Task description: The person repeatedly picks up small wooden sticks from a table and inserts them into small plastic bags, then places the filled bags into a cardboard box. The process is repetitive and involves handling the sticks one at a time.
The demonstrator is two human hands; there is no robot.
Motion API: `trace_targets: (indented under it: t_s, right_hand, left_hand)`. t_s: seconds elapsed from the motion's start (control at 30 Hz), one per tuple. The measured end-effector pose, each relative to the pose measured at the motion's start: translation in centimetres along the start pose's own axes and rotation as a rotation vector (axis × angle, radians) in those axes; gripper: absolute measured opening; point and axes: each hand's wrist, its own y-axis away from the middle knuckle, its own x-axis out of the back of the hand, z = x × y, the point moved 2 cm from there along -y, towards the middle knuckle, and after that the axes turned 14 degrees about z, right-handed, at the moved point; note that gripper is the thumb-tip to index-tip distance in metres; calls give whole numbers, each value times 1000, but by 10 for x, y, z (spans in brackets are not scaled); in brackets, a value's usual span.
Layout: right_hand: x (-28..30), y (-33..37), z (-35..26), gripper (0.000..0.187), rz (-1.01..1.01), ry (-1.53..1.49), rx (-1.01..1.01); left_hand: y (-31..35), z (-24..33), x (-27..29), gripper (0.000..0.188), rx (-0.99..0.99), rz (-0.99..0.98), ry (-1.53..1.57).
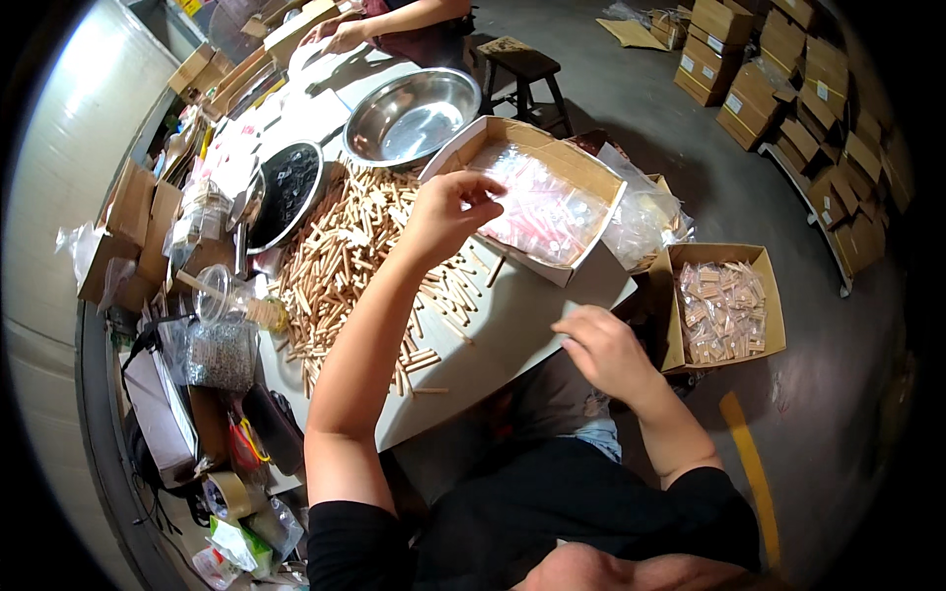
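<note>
My left hand (445,219) hovers by the near left corner of a white cardboard box (588,258). Its fingers are curled, with a gap between thumb and forefinger and nothing visible in it. Inside the box lie many small clear plastic bags (540,202) with pink marks. Over the table's front edge, my right hand (609,353) has its thumb and fingers pinched together. A small pale, see-through bit shows at their tips, too blurred to name. Left of my left forearm spreads a big heap of short wooden dowels (325,251), partly hidden by the arm.
A steel basin (414,116) and a bowl of black material (286,197) stand behind the dowels. At right, a carton (774,305) holds filled bags. Beyond are a stool (517,59), stacked cartons (724,59) and another person's hands (340,34). Tape (229,494) lies at lower left.
</note>
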Motion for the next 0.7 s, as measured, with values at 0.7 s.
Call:
trace_targets:
  t_s: [0.7]
  right_hand:
    - [-93, -27, -49, 26, -254, 178, 267]
  left_hand:
    - [320, -21, 49, 8, 603, 178, 770]
